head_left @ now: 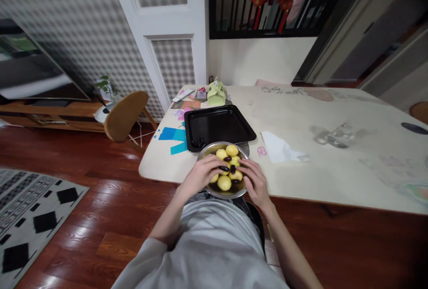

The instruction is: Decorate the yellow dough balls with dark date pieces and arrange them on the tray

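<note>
A round metal bowl [204, 151] stands at the table's near edge, close to my body. In it lie several yellow, rounded lemon-like fruits [224, 183], with a few small dark oval fruits [233, 169] among them. My left hand [203, 171] reaches over the bowl's left side, its fingers curled round a dark oval fruit [224, 168]. From the right, my right hand [255, 177] comes over the rim with fingers apart, the tips near the yellow fruits. Whether those tips touch a fruit is hard to make out.
Just behind the bowl lies a black baking tray [219, 124] on the white table [301, 115]. A white paper [277, 146] and a clear glass [339, 137] are to the right. At the back stands a green box [216, 94]. A wooden chair [127, 117] is left of the table.
</note>
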Motion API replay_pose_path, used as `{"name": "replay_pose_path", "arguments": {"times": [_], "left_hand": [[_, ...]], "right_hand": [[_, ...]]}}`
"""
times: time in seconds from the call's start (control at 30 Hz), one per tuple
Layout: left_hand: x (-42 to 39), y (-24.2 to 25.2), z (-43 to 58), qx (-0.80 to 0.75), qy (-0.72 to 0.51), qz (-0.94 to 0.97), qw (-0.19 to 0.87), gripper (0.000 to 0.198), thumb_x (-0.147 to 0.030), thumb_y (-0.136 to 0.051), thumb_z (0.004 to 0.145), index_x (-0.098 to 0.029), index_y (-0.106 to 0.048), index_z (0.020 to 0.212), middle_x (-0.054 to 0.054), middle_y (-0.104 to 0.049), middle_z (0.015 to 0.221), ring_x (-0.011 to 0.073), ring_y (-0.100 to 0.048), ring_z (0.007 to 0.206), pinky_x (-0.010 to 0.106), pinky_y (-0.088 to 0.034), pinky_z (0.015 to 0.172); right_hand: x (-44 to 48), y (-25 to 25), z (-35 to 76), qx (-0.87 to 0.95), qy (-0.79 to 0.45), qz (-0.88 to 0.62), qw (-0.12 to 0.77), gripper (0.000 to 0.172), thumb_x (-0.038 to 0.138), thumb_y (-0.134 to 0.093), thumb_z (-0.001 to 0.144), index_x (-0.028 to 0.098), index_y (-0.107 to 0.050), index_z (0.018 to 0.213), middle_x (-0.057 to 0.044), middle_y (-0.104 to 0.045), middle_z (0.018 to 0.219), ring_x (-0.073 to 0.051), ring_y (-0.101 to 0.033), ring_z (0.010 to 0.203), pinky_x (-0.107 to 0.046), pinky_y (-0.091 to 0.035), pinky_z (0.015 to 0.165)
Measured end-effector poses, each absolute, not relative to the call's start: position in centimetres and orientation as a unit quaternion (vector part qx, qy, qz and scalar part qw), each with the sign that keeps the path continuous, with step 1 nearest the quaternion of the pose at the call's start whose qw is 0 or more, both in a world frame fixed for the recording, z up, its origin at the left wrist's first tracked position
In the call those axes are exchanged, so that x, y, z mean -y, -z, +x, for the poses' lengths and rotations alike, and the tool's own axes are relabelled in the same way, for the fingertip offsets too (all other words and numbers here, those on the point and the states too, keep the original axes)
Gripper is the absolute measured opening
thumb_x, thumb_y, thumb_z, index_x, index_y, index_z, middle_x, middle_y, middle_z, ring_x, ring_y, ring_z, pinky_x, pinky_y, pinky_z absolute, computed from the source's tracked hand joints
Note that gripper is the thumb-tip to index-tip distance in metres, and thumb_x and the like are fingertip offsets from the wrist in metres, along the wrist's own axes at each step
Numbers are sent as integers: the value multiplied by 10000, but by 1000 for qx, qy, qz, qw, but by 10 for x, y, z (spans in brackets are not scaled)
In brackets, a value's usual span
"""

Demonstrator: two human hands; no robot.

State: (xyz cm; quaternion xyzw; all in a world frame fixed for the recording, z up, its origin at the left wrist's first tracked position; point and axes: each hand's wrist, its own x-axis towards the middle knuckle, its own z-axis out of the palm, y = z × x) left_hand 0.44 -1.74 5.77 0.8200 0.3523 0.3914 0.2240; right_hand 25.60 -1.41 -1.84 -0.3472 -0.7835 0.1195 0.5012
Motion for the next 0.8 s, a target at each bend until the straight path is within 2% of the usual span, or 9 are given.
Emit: {"name": "replay_pose_path", "arguments": {"times": [0.13, 0.27, 0.33, 0.57, 0.8], "left_hand": [[-18, -57, -20, -441, -461, 754, 158, 160, -229, -659, 1011, -211, -753, 1139, 78, -750, 1082, 221, -715, 1015, 337, -592, 903], [-67, -43, -43, -522, -459, 711, 107, 124, -153, -683, 955, -186, -752, 1053, 77, -736, 989, 214, -706, 905, 306, -580, 774], [-85, -33, -49, -545, -448, 702, 100, 119, -125, -689, 928, -182, -749, 1014, 71, -728, 945, 213, -703, 878, 305, -579, 762], [-93, -13, -49, -569, -396, 718, 72, 175, -111, -681, 926, -173, -743, 1077, 109, -741, 1071, 265, -701, 1004, 418, -584, 932], [-53, -38, -38, -544, -414, 729, 49, 176, -154, -659, 972, -182, -724, 1134, 121, -722, 1156, 293, -660, 1131, 484, -553, 1030]], "right_hand": [[14, 18, 256, 783, -120, -344, 504, 328, 275, -485, 1047, 267, -722, 1273, -114, -695, 1389, -322, -625, 1320, -596, -530, 1102], [13, 19, 256, 783, -118, -341, 507, 332, 254, -489, 1046, 272, -718, 1286, -109, -694, 1393, -316, -624, 1320, -583, -533, 1101], [13, 19, 256, 784, -117, -340, 506, 334, 249, -489, 1046, 270, -716, 1290, -109, -692, 1395, -312, -623, 1322, -574, -535, 1100], [14, 18, 257, 787, -117, -337, 503, 336, 231, -495, 1043, 274, -708, 1300, -109, -686, 1402, -308, -618, 1326, -575, -527, 1106], [14, 19, 257, 788, -118, -339, 501, 324, 230, -489, 1046, 260, -708, 1284, -116, -685, 1400, -304, -615, 1328, -564, -527, 1102]]}}
